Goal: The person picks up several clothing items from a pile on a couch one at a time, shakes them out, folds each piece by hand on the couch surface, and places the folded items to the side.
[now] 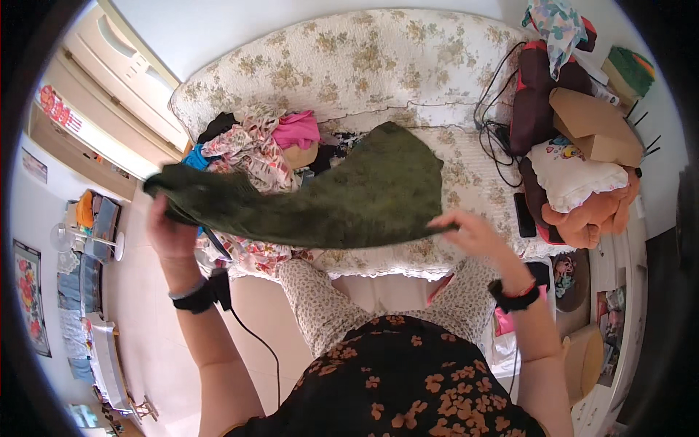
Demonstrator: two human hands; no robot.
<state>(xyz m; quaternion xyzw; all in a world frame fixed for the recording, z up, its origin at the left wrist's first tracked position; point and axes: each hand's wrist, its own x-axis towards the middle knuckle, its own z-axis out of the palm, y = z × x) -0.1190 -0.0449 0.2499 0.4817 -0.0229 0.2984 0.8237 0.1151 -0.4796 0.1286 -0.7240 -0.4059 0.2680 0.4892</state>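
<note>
A dark green piece of clothing (328,200) stretches between my two hands above the sofa; its exact kind I cannot make out. My left hand (166,222) is closed around its narrower, bunched end. At the lower right corner of the wide end, my right hand (466,229) pinches the edge between thumb and fingers. The wide part spreads out and rises toward the sofa back. Behind the cloth lies a heap of clothes, with a white floral garment (251,149), a pink one (297,130) and a black one (217,127). The green cloth hides part of this heap.
The sofa (364,62) has a cream floral quilted cover. On its right are black cables (499,135), a dark phone-like slab (524,215), a cardboard box (593,127), a white frilled cushion (575,175) and a brown plush toy (593,215). A black cord (262,342) hangs near my left wrist.
</note>
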